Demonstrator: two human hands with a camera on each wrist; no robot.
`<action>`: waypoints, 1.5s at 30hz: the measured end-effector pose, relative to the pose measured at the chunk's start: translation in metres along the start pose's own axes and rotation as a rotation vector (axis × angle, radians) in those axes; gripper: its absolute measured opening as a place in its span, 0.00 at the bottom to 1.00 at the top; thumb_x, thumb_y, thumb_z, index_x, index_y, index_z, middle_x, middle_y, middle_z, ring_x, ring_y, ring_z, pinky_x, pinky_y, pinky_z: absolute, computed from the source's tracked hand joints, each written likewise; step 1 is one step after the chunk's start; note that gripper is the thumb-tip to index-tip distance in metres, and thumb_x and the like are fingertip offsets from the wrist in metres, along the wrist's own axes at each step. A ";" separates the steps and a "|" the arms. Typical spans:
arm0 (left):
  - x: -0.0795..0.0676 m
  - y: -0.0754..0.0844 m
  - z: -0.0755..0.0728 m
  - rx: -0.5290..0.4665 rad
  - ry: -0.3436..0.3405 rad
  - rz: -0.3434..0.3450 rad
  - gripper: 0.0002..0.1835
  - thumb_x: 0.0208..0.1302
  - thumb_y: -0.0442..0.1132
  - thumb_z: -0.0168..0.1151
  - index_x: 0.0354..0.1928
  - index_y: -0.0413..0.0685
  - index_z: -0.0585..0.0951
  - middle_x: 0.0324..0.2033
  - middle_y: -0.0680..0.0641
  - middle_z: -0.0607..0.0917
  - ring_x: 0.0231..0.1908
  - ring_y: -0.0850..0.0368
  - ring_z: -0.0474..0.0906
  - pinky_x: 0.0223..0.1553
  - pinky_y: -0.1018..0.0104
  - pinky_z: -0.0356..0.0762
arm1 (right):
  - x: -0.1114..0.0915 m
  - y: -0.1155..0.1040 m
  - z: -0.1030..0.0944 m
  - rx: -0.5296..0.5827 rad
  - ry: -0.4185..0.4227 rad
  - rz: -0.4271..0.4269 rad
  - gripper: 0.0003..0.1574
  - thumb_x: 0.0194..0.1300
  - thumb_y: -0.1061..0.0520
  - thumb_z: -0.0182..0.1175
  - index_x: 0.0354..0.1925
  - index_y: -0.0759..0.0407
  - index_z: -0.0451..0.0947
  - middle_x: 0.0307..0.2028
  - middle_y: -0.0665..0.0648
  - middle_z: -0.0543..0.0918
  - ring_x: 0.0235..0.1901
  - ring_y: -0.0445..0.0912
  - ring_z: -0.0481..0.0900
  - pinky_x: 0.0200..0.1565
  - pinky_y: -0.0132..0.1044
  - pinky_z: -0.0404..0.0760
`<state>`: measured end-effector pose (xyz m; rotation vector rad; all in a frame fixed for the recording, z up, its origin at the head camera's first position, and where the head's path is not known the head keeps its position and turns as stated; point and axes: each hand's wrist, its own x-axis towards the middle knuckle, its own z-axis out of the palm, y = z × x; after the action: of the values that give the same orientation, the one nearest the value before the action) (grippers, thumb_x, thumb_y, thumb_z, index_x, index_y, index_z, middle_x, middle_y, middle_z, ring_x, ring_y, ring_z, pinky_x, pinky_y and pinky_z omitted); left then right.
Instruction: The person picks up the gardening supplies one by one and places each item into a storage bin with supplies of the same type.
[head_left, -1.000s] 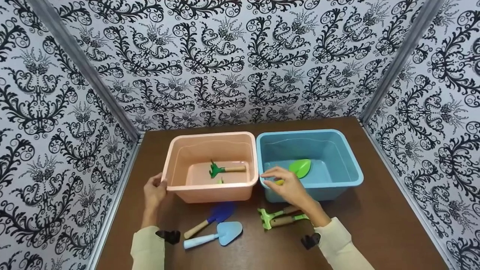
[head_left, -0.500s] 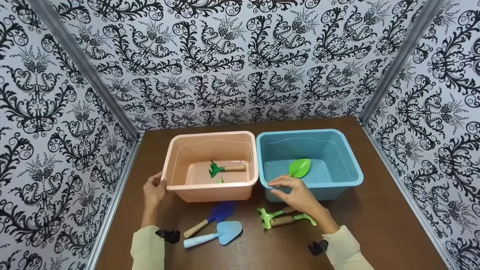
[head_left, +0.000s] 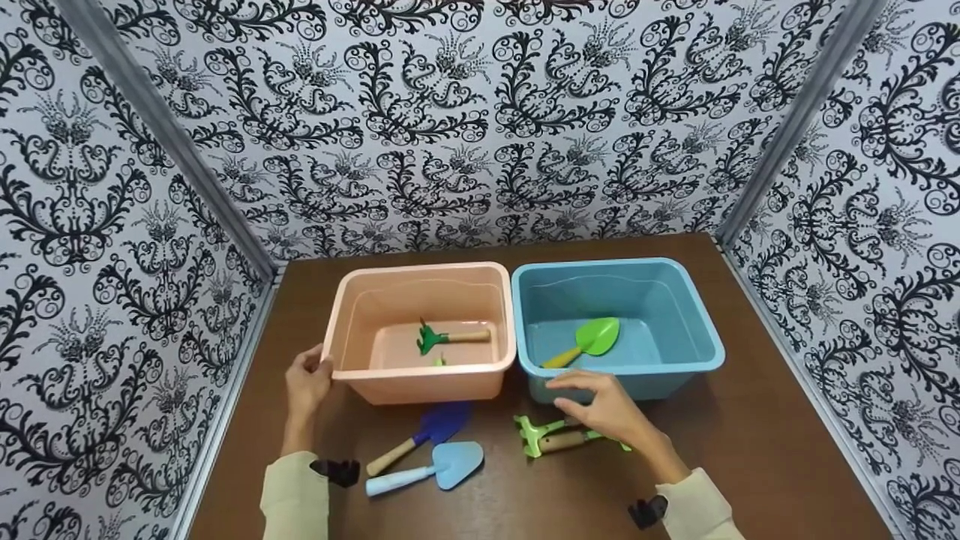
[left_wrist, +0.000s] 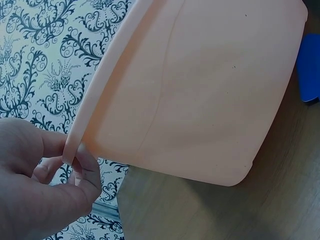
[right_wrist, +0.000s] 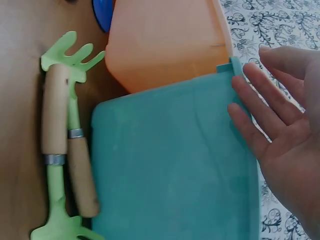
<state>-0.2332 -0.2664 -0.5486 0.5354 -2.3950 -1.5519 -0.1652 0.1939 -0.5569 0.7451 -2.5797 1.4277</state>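
Observation:
My left hand point(head_left: 307, 384) pinches the front left corner of the peach tub's rim point(left_wrist: 102, 82) between thumb and fingers. Inside the peach tub point(head_left: 442, 384) lies a dark green hand rake point(head_left: 450, 337) with a wooden handle, plus a light green tip of something mostly hidden by the front wall. My right hand point(head_left: 609, 409), holding nothing, has its fingers extended beside the front rim of the blue tub point(right_wrist: 170, 160). In that tub a green trowel point(head_left: 598, 337) rests with its yellow handle toward the front left corner.
Two light green hand rakes point(right_wrist: 56, 110) with wooden handles lie together before the blue tub, partly under my right hand in the head view. A dark blue trowel point(head_left: 442, 424) and a light blue trowel point(head_left: 457, 463) lie before the peach tub. Patterned walls enclose the brown table point(head_left: 525, 506).
My right hand has drawn back from over the blue tub toward me and slightly right, uncovering the trowel's yellow handle. My left hand stays on the peach rim.

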 end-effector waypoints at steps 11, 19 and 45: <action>0.001 -0.001 0.000 -0.112 -0.030 -0.010 0.21 0.69 0.29 0.53 0.61 0.24 0.73 0.51 0.21 0.79 0.29 0.66 0.78 0.24 0.77 0.77 | -0.014 0.022 0.005 -0.004 -0.028 0.037 0.16 0.61 0.60 0.70 0.49 0.52 0.87 0.47 0.53 0.89 0.51 0.52 0.85 0.53 0.42 0.83; 0.001 -0.002 0.000 -0.097 -0.036 -0.031 0.22 0.69 0.29 0.53 0.62 0.25 0.72 0.55 0.21 0.77 0.32 0.63 0.80 0.27 0.77 0.79 | -0.026 0.045 0.007 -0.074 -0.041 0.054 0.14 0.62 0.61 0.69 0.48 0.53 0.87 0.44 0.54 0.89 0.46 0.50 0.86 0.49 0.48 0.84; -0.002 0.000 0.001 -0.075 0.005 0.012 0.21 0.67 0.29 0.55 0.60 0.24 0.75 0.51 0.24 0.81 0.33 0.73 0.74 0.31 0.83 0.73 | -0.034 0.086 0.017 -0.302 -0.097 0.136 0.17 0.60 0.66 0.68 0.49 0.60 0.86 0.46 0.58 0.89 0.47 0.55 0.86 0.49 0.51 0.84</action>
<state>-0.2320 -0.2648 -0.5491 0.5080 -2.3218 -1.6262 -0.1723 0.2299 -0.6433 0.6197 -2.8780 1.0162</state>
